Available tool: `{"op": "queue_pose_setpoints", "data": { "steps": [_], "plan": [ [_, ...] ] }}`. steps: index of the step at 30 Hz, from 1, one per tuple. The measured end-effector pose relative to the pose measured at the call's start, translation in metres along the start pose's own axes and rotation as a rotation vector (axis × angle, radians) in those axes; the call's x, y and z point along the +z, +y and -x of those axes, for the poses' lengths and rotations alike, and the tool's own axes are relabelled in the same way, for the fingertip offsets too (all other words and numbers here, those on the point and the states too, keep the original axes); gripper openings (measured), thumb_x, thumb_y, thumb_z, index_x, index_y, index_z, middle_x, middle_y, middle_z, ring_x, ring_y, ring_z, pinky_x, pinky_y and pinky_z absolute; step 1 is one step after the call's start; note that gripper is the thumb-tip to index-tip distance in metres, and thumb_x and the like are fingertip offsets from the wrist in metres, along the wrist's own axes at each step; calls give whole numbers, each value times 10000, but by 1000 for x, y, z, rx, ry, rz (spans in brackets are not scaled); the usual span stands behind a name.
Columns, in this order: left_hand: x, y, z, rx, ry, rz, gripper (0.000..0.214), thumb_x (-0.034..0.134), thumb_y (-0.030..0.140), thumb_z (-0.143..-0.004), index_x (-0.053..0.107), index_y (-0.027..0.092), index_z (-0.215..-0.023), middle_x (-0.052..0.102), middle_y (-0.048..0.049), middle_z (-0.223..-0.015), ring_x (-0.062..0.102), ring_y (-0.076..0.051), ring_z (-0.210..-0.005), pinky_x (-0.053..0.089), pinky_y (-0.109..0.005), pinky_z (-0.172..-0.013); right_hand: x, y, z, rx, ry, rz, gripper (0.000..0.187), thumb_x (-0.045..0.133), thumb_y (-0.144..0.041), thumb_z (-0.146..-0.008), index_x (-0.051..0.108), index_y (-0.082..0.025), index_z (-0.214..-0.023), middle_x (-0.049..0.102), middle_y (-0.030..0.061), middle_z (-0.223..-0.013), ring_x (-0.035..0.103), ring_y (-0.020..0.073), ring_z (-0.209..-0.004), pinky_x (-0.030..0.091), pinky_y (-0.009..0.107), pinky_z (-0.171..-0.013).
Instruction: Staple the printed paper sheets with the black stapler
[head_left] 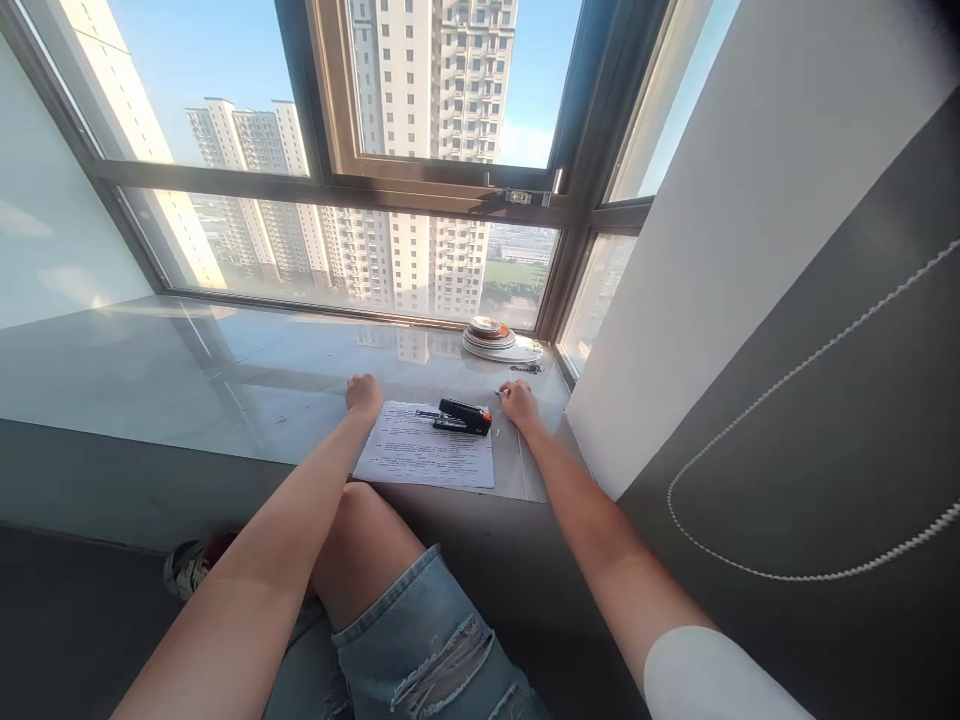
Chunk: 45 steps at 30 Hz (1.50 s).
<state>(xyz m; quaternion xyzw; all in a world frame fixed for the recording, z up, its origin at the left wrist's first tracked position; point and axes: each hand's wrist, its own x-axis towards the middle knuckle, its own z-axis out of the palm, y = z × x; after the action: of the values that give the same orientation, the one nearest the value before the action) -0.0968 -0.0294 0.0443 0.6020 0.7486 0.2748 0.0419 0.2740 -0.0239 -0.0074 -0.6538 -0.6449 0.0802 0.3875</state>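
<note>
A black stapler point(466, 416) with an orange-red spot at its right end lies on a printed paper sheet point(420, 460). Its top is raised, and a thin metal part sticks out to the left. My left hand point(364, 393) is closed on the sill beside the sheet's upper left corner; what its fingers hold, if anything, is hidden. To the right of the stapler, my right hand point(520, 403) pinches a small silvery strip point(498, 392), too small to make out clearly. Neither hand touches the stapler.
A stack of plates or discs point(489, 340) stands by the window corner, with dark keys point(527, 368) in front. Small dark bits point(282, 420) lie on the glossy sill point(187, 370) at left. A beaded blind chain point(750, 405) hangs at right. My knee is below the sill edge.
</note>
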Motion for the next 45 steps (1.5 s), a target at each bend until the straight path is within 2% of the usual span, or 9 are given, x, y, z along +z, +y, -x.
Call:
{"op": "queue_pose_setpoints", "data": {
  "steps": [4, 7, 11, 15, 19, 21, 27, 38, 45],
  "plan": [
    [16, 21, 33, 43, 92, 102, 265, 428, 166, -1078, 674, 145, -1174, 673, -243, -1312, 667, -345, -1241, 580, -448, -994, -1, -5, 4, 18, 15, -30, 119, 646, -153, -906, 740, -219, -933, 660, 128, -1068, 603, 325, -1181, 488, 421, -1067],
    [31, 37, 61, 145, 99, 172, 316, 357, 189, -1119, 650, 158, -1232, 714, -201, -1243, 687, -302, -1178, 574, -401, -954, -1, -10, 7, 32, 45, -67, 193, 720, -182, -857, 702, -216, -1046, 634, 125, -1143, 584, 317, -1186, 474, 411, -1056],
    [36, 42, 81, 322, 53, 209, 245, 440, 176, -1099, 684, 190, -1127, 748, -152, -1174, 672, -292, -1152, 536, -391, -963, -4, -17, 13, 70, 88, -131, 284, 762, -280, -823, 642, -177, -1059, 612, 133, -1094, 591, 297, -1062, 488, 435, -977],
    [29, 34, 83, 436, -8, 190, 208, 524, 127, -1044, 717, 204, -1036, 749, -136, -1177, 647, -306, -1199, 493, -416, -1012, -8, -27, 31, 49, 110, -233, 306, 650, -486, -902, 621, -199, -1006, 636, 117, -1032, 608, 273, -966, 513, 452, -932],
    [29, 33, 87, 510, -65, 162, 199, 573, 122, -1015, 748, 215, -1020, 751, -120, -1180, 641, -308, -1217, 464, -434, -1042, -13, -42, 53, -125, -44, -372, 505, 525, -696, -948, 687, -218, -930, 717, 100, -999, 664, 259, -951, 555, 399, -860],
    [30, 36, 89, 529, -76, 150, 213, 561, 120, -1019, 755, 206, -1017, 753, -125, -1188, 631, -318, -1225, 449, -455, -1051, -16, -48, 60, -209, -125, -415, 544, 538, -738, -937, 722, -227, -934, 734, 91, -1027, 677, 256, -988, 560, 372, -833],
    [28, 38, 90, 549, -94, 138, 244, 558, 104, -1009, 781, 202, -1022, 770, -125, -1192, 616, -325, -1235, 426, -467, -1051, -17, -56, 64, -406, -249, -431, 423, 711, -660, -888, 734, -247, -976, 690, 72, -1052, 643, 241, -936, 546, 378, -796],
    [31, 41, 88, 588, -50, 153, 293, 531, 154, -1040, 802, 218, -1131, 781, -123, -1194, 619, -320, -1212, 439, -451, -1034, -13, -51, 61, -412, -228, -346, 456, 675, -690, -907, 724, -239, -956, 677, 65, -985, 624, 237, -888, 531, 387, -779],
    [27, 44, 90, 523, -37, 236, 286, 531, 205, -1065, 804, 217, -1148, 767, -129, -1189, 625, -318, -1218, 461, -431, -1043, -14, -52, 62, -418, -251, -316, 448, 653, -683, -929, 724, -243, -977, 670, 61, -998, 618, 235, -908, 523, 381, -810]
  ]
}}
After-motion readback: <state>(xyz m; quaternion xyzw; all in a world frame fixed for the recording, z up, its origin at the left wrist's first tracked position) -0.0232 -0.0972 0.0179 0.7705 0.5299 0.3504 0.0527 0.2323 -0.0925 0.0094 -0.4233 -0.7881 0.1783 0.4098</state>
